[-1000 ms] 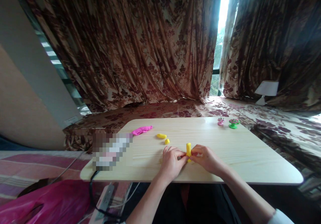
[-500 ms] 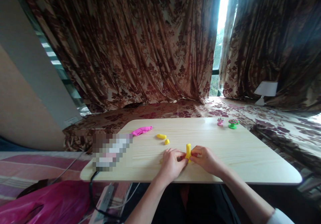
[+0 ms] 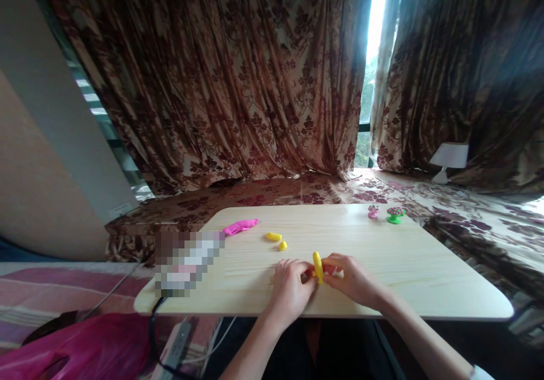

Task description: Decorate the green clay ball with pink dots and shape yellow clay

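Note:
Near the table's front edge, a yellow piece of modelling clay stands nearly upright between my hands. My left hand grips it low from the left, thumb and fingertips closed on it. From the right, my right hand pinches the same piece with its fingertips. The lower part of the clay is partly hidden by my fingers. Beyond my left hand lie a short yellow clay roll and a small yellow clay lump. Farther left is a crumpled bright pink piece, perhaps clay or its wrapper.
A small pink mushroom-like figure and a green-based one stand at the back right of the wooden table. A blurred-out object with a black strap lies at the left. A white lamp stands beyond.
The yellow clay between my hands has turned slightly, its top now leaning a little left and showing a narrower side. My right fingers have shifted on it. The whole view has tilted slightly upward.

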`<state>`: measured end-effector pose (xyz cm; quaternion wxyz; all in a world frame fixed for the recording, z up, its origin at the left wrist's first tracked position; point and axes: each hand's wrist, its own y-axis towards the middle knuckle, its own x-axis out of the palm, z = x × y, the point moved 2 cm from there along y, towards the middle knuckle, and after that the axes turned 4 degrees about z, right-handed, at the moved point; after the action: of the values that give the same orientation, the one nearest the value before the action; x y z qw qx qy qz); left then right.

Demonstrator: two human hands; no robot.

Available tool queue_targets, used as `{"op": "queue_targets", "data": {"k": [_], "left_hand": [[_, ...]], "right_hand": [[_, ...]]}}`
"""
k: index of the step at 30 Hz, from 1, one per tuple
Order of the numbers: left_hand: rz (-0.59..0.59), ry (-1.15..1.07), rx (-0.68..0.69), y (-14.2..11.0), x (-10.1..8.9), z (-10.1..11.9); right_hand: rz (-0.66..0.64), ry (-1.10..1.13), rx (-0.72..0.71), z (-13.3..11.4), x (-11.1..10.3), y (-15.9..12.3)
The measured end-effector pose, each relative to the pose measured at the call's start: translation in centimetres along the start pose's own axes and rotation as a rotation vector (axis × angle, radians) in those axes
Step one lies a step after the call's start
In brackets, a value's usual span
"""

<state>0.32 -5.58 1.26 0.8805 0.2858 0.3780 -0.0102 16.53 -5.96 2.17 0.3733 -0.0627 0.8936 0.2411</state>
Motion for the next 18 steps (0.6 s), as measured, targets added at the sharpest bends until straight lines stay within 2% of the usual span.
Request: {"op": "queue_targets", "data": {"k": [12,18], "left_hand": [[-0.062,0.035,0.023,0.47,-0.14,-0.27],[-0.051,0.065,0.052,0.53,-0.17,-0.1]], "right_hand": [[0.038,-0.031,-0.039,0.16,0.46,0.05],[0.031,0.035,0.021,0.38,0.71,-0.28]]}}
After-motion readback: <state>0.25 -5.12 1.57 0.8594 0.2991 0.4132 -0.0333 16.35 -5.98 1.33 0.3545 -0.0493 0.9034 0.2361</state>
